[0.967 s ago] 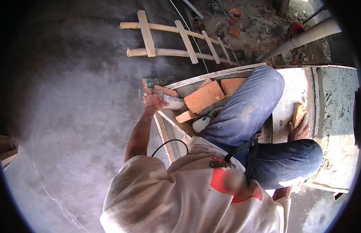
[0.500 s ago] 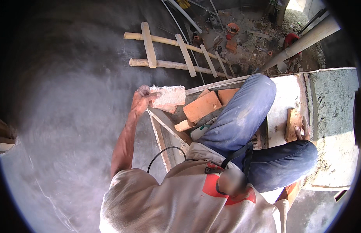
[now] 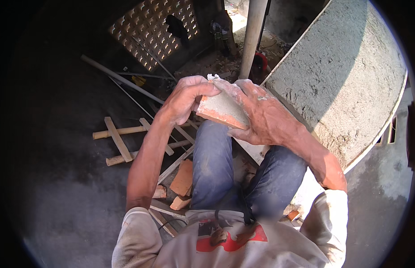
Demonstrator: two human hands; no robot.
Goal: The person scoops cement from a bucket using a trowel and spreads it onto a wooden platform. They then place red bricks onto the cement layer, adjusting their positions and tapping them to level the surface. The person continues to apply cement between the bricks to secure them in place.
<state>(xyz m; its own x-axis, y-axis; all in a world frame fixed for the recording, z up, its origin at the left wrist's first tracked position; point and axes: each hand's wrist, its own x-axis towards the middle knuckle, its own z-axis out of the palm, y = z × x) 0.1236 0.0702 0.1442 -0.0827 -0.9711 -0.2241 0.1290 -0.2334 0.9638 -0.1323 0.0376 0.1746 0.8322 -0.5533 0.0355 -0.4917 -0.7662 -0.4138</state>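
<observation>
In front of me, above my knees, a brick [image 3: 223,107] is held up with grey mortar over its face and bare orange along its lower edge. My left hand [image 3: 188,97] grips its left end, thumb on the mortared face. My right hand [image 3: 268,115] wraps round the right end, fingers over the top edge and thumb below. Part of the brick is hidden behind this hand. To the left of my legs lie loose orange bricks [image 3: 181,177] beside a wooden plank edge. A small orange piece [image 3: 293,215] sits near my right hip.
A wide curved slab [image 3: 323,76] with rough grey mortar stands at right. Beyond my hands rises a round pole [image 3: 253,38]. A bamboo ladder [image 3: 119,140] with wooden rungs is at left, and a perforated block wall [image 3: 149,33] is at the back.
The mortared brick has moved right, from out at the left to in front of me. My right hand has left the brick-like block at right and joined my left on it. The view has swung.
</observation>
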